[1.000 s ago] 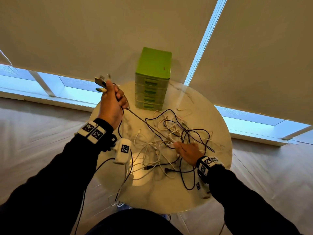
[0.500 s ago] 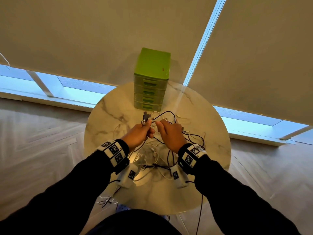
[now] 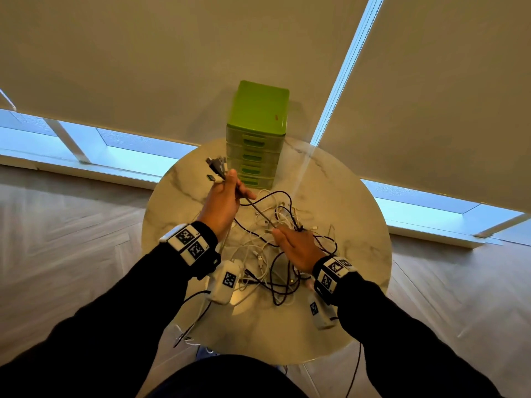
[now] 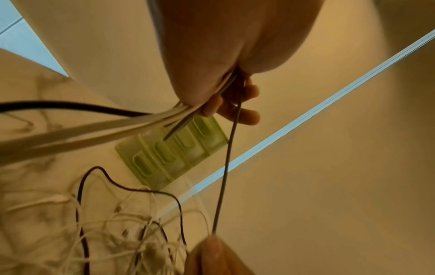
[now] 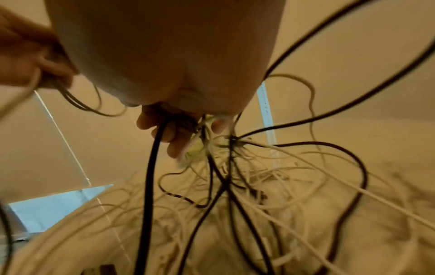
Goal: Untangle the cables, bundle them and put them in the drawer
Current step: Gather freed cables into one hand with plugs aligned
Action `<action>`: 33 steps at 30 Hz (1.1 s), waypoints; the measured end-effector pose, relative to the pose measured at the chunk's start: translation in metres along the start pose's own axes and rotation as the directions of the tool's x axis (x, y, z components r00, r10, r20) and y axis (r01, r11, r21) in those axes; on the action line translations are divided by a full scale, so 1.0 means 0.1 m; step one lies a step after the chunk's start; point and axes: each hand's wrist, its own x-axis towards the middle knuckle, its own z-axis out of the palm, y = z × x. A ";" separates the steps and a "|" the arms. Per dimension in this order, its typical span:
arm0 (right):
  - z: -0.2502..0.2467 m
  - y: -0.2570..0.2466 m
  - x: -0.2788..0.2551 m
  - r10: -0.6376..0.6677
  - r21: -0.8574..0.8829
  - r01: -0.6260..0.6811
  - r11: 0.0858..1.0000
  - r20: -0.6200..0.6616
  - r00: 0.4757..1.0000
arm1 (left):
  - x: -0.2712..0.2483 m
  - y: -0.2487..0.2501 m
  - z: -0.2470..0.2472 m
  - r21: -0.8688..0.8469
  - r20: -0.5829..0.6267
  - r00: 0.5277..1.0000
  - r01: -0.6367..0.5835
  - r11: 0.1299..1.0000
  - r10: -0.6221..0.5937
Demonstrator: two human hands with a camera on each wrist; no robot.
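Since half a second ago the two hands have parted: the left hand [image 3: 222, 205] has risen and swung out to the left with its bunch of plugs, and the right hand [image 3: 296, 248] has dropped back toward the pile. The left hand now hovers above the round marble table [image 3: 359, 311], just in front of the green drawer unit [image 3: 257, 133], with its fingers curled round a bunch of cable ends [image 3: 217, 168], whose dark and pale plugs stick up past the thumb. From the underside of that fist several white leads and a thin dark cable [image 4: 226, 167] run out; the left wrist view shows the fingers [image 4: 244, 115] folded over them. The thin dark cable stretches taut and slanting down to the right hand, where the head view shows it ending at the fingertips. The right hand sits low over the tangle of cables [image 3: 270, 254], palm down; in the right wrist view its fingers [image 5: 150, 122] are bent round a thick black cable [image 5: 150, 186] and a knot of white and dark strands. The tangle lies loose on the middle of the table, white and black loops crossing, some spilling toward the near edge. All four drawers of the unit look closed. Behind the table hang pale roller blinds [image 3: 143, 67] with a bright strip of window beneath them.
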 end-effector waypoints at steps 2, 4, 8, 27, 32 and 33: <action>-0.04 0.11 0.01 0.041 -0.046 -0.039 0.998 0.033 0.999 | 0.02 0.05 -0.06 -0.021 0.009 0.999 -0.033 0.999 0.034; -0.12 0.14 0.04 0.082 -0.076 -0.078 0.994 0.057 0.995 | 0.04 0.08 -0.12 -0.046 -0.010 0.999 -0.049 0.998 0.049; -0.24 0.20 0.14 0.113 -0.122 -0.103 0.987 0.077 0.991 | 0.07 0.10 -0.18 -0.058 -0.030 0.994 -0.104 0.993 0.103; -0.49 -0.62 0.23 -0.130 0.190 0.109 0.976 0.101 0.986 | -0.01 0.25 -0.15 -0.056 0.080 0.984 -0.154 0.986 0.158; -0.33 -0.93 0.09 -0.197 0.400 0.193 0.896 -0.032 0.980 | -0.09 0.22 0.00 0.007 0.191 0.976 -0.108 0.994 0.104; -0.34 -0.93 0.05 -0.164 0.476 0.183 0.860 -0.082 0.983 | -0.09 0.21 0.03 0.020 0.211 0.972 -0.107 0.994 0.100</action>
